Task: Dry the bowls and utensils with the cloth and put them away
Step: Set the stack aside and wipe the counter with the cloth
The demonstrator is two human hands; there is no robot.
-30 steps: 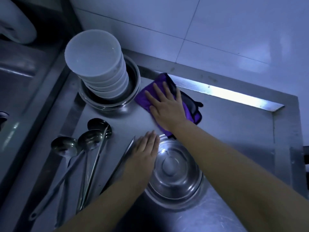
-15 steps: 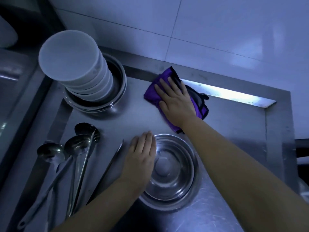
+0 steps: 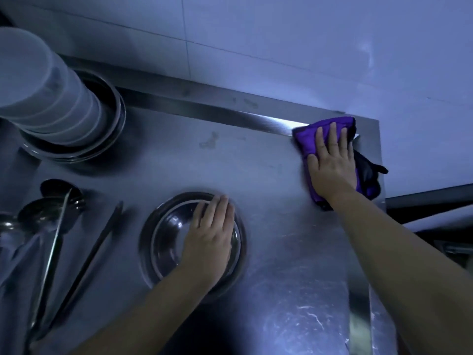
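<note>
**Cloth pressed flat at the counter's far right corner**

The right hand (image 3: 331,160) lies on the purple cloth (image 3: 307,139) with straight fingers, slightly spread. The left hand (image 3: 210,239) rests over the steel bowl (image 3: 163,239) — fingers straight and together. Ladles (image 3: 48,219) lie at left on the counter (image 3: 268,201), near stacked white bowls (image 3: 46,98).

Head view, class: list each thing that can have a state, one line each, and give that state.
Purple cloth: bunched, flat on the counter's far right corner, pressed by the right hand.
Steel bowl: upright, left hand resting flat over it.
White bowls: stacked upside down in a steel basin.
Ladles: lying on the counter.
</note>
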